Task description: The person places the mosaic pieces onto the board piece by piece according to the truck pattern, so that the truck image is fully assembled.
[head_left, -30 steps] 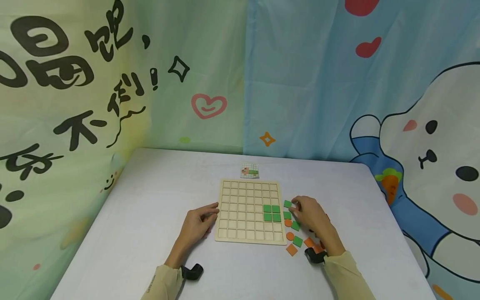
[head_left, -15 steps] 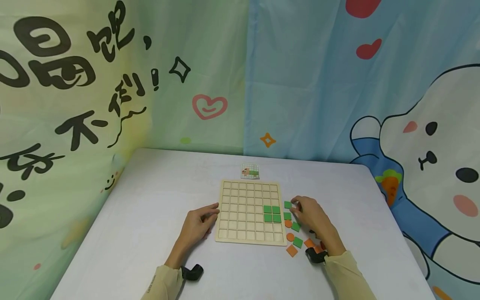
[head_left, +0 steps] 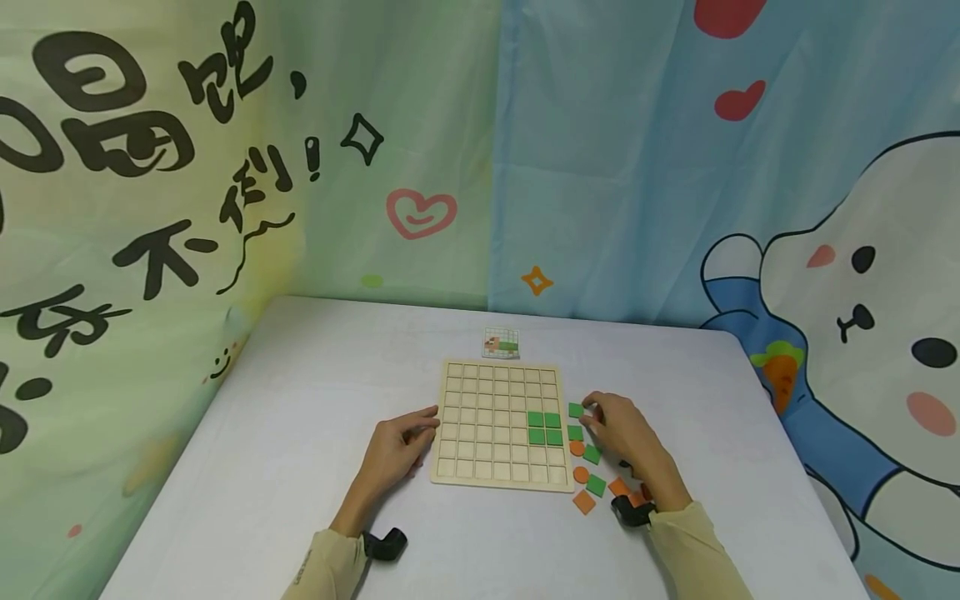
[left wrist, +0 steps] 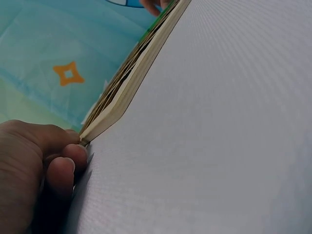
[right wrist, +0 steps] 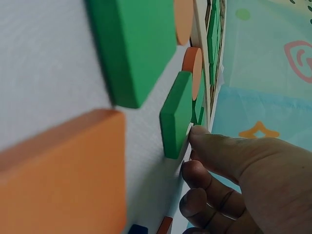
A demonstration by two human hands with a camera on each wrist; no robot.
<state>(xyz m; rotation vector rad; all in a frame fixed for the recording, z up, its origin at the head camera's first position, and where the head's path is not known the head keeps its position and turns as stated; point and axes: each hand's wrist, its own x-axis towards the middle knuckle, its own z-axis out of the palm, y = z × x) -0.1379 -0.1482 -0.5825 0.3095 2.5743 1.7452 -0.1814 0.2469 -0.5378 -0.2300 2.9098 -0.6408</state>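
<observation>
The wooden grid board [head_left: 483,415] is lying on the tabletop [head_left: 337,367], four green squares [head_left: 536,419] filling a two-by-two block along its right side. The left hand [head_left: 395,444] is touching the board's left edge with relaxed fingers. The right hand [head_left: 621,427] is resting loosely curled beside a loose green tile [head_left: 576,410]; whether its fingertips are touching that tile is unclear. More green tiles [head_left: 596,486], orange discs [head_left: 581,475] and orange squares [head_left: 584,502] are lying near the board's right edge. Beyond its far edge, a small picture card [head_left: 500,342] is lying before the printed curtain [head_left: 420,125].
</observation>
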